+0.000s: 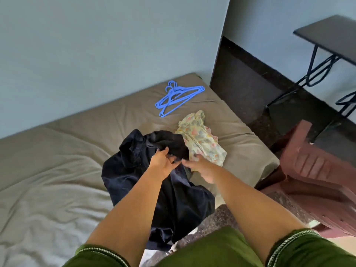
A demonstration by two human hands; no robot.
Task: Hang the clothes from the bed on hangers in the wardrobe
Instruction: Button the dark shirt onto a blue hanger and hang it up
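A person's two hands worked at a dark navy garment (134, 170) on a bed (57, 160).

The left hand (163, 162) gripped a fold of the navy cloth, fingers curled into it, while the right hand (200, 166) met it just beside, its fingers blurred and seemingly pinching the same fabric; its exact hold could not be told. The garment lay crumpled on the tan mattress cover and trailed off the near edge. A floral garment (202, 139) lay touching it on the right. A bunch of blue plastic hangers (177, 97) rested farther back, near the wall. A reddish plastic chair (317, 170) stood beside the bed, a dark table (327, 31) beyond.
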